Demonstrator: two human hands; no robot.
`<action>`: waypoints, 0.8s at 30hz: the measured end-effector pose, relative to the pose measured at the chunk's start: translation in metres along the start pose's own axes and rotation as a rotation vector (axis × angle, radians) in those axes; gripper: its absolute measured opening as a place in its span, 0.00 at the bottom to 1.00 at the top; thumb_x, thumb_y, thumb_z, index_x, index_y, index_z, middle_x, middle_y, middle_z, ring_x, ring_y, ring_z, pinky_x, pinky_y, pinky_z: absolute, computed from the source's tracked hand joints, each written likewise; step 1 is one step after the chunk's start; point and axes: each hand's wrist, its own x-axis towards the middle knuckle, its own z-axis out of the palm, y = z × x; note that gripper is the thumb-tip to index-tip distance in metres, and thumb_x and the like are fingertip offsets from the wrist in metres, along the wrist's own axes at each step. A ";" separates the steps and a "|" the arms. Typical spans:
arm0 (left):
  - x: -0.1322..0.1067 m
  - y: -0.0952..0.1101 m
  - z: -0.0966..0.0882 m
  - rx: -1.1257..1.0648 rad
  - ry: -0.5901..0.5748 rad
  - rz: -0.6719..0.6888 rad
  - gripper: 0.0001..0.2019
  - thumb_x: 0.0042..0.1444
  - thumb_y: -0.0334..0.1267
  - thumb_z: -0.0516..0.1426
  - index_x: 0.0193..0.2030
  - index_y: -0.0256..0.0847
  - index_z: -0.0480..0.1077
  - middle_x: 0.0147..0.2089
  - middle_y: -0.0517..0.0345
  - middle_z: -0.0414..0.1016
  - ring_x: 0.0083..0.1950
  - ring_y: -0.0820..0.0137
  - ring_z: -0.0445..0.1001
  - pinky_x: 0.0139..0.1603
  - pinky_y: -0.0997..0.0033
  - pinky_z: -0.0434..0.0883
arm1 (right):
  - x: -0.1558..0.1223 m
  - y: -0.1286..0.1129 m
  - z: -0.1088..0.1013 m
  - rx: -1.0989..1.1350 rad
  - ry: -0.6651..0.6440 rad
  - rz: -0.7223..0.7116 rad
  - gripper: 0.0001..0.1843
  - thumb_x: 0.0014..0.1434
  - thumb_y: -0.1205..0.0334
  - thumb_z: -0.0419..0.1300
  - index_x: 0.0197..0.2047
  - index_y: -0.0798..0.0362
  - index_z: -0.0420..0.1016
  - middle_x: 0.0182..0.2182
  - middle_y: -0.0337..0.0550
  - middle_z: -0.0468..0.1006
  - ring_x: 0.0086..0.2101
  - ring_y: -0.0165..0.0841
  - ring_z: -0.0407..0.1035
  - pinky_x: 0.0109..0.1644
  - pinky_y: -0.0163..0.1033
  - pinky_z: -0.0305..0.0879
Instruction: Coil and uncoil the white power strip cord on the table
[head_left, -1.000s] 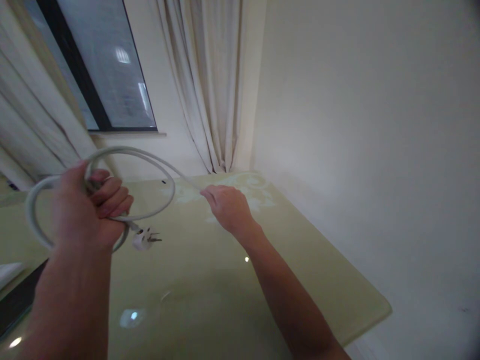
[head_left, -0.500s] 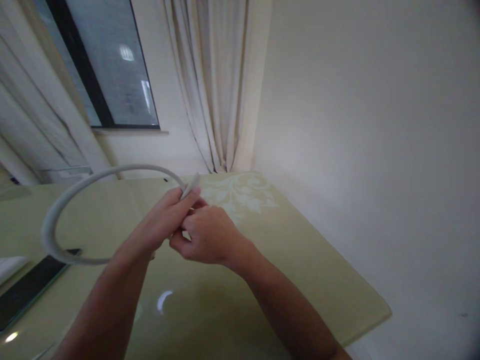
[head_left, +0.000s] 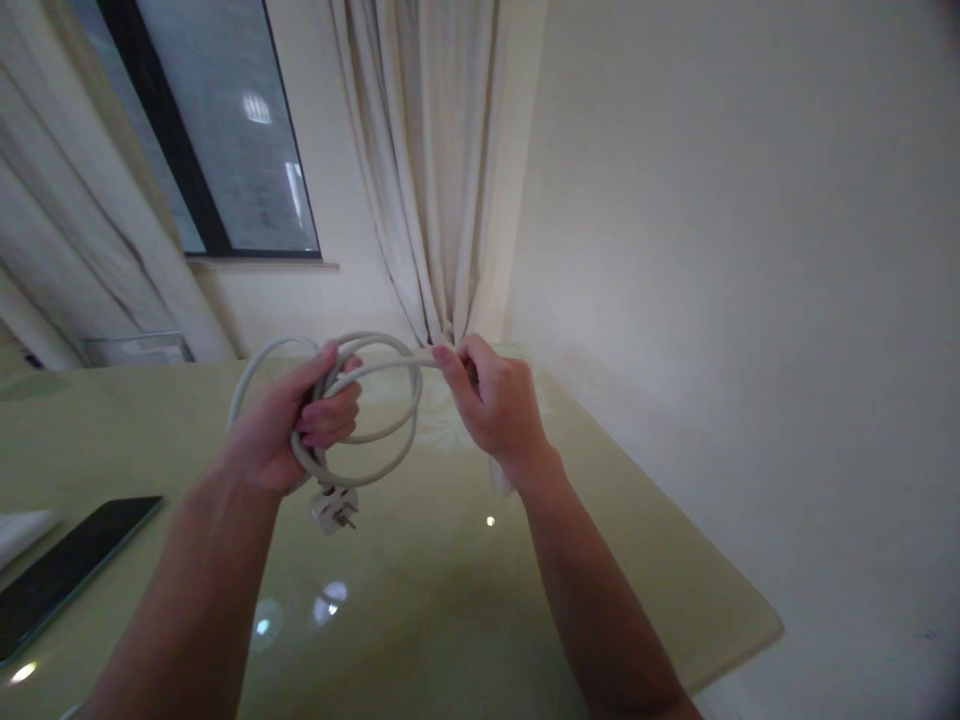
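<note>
Loops of a white power cord [head_left: 409, 440] are gathered in my left hand [head_left: 300, 420], whose fingers wrap round them. A white plug [head_left: 335, 508] with metal pins hangs just below that hand, above the tabletop. One stretch of the cord runs across to my right hand [head_left: 495, 395], which pinches it between thumb and fingers. Below my right wrist a pale white piece shows in part; I cannot make out whether it belongs to the cord. Another loop bulges out behind my left hand.
Below my hands spreads a glossy pale green table [head_left: 637, 560] with a leaf pattern. At its left lie a dark flat device [head_left: 75, 560] and a white object [head_left: 22, 530]. A wall [head_left: 735, 300] borders the right side; curtains [head_left: 435, 150] hang behind.
My hands were crossed close together and have moved apart, the right one to the right. The cord's big single loop on the left has become smaller loops in my left hand, and the plug now shows.
</note>
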 end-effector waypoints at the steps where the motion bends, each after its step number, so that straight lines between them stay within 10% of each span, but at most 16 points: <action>1: -0.002 0.003 -0.002 -0.021 -0.007 0.003 0.13 0.64 0.49 0.66 0.38 0.41 0.75 0.18 0.74 0.47 0.19 0.80 0.35 0.14 0.84 0.51 | 0.001 0.002 -0.003 -0.030 0.016 0.001 0.28 0.78 0.39 0.49 0.34 0.51 0.70 0.21 0.33 0.67 0.23 0.28 0.60 0.33 0.37 0.49; 8: -0.015 -0.017 0.029 0.108 -0.387 -0.230 0.22 0.59 0.60 0.68 0.38 0.41 0.76 0.13 0.75 0.48 0.12 0.83 0.38 0.10 0.83 0.47 | 0.006 0.014 -0.002 0.107 0.028 0.002 0.30 0.81 0.45 0.40 0.39 0.51 0.74 0.33 0.41 0.77 0.34 0.32 0.70 0.41 0.37 0.60; 12: -0.012 -0.022 0.048 0.069 -0.247 -0.150 0.22 0.56 0.54 0.72 0.32 0.44 0.66 0.15 0.76 0.47 0.12 0.84 0.36 0.08 0.84 0.48 | 0.007 0.013 0.004 0.286 -0.142 -0.022 0.28 0.81 0.44 0.40 0.52 0.51 0.76 0.45 0.44 0.79 0.48 0.34 0.73 0.54 0.38 0.67; 17: -0.003 -0.018 0.036 0.129 -0.149 -0.119 0.24 0.58 0.56 0.69 0.30 0.43 0.63 0.16 0.77 0.45 0.13 0.83 0.35 0.09 0.85 0.48 | -0.002 -0.012 -0.003 -0.002 -0.263 -0.043 0.26 0.80 0.46 0.47 0.72 0.46 0.70 0.58 0.50 0.73 0.52 0.37 0.72 0.55 0.40 0.68; 24: -0.006 -0.012 0.030 0.046 -0.124 -0.064 0.28 0.58 0.58 0.70 0.27 0.42 0.60 0.15 0.77 0.43 0.13 0.85 0.33 0.10 0.86 0.48 | 0.004 -0.002 -0.009 0.332 -0.224 -0.099 0.24 0.80 0.47 0.50 0.62 0.51 0.79 0.45 0.44 0.81 0.46 0.34 0.74 0.52 0.39 0.68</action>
